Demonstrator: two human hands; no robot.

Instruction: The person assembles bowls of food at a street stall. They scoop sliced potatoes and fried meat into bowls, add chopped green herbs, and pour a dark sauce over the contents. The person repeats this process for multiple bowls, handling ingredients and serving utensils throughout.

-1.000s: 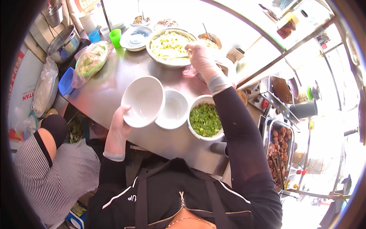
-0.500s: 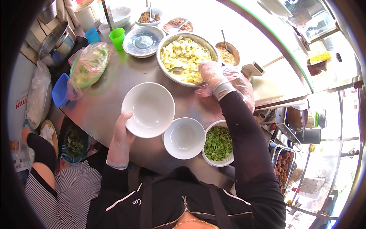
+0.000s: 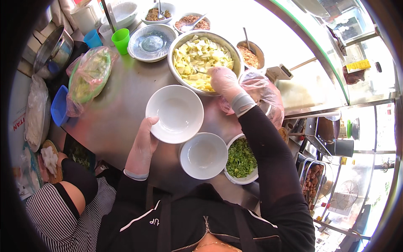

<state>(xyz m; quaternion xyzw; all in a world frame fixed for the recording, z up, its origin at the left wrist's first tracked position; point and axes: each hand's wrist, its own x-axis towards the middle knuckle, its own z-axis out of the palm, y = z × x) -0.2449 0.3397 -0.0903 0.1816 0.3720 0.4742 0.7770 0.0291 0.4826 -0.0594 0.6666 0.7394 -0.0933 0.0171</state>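
My gloved left hand (image 3: 144, 145) grips an empty white bowl (image 3: 175, 113) by its left rim, thumb over the edge. In my gloved right hand (image 3: 226, 82) is a metal spoon (image 3: 202, 72), its head sunk out of sight among pale yellow chopped pieces (image 3: 205, 52). They fill a large steel basin (image 3: 171, 63) at the far middle of the table. The held bowl is just nearer to me than the basin. Below it, a second empty white bowl (image 3: 203, 155) stands beside a white basket (image 3: 247, 180) of chopped green herbs (image 3: 241, 157).
Pink plastic bags (image 3: 270, 98) lie right of the basin. Behind stand bowls of minced toppings (image 3: 193, 22) with spoons, a covered dish (image 3: 152, 42) and a green cup (image 3: 121, 41). At left are a bagged green plate (image 3: 90, 77), a blue container (image 3: 59, 106) and another person's arm (image 3: 77, 180).
My left hand has carried the bowl right and slightly up, closer to the basin. My right hand has shifted left, and the spoon's head has sunk into the pieces. The other person's arm has moved right.
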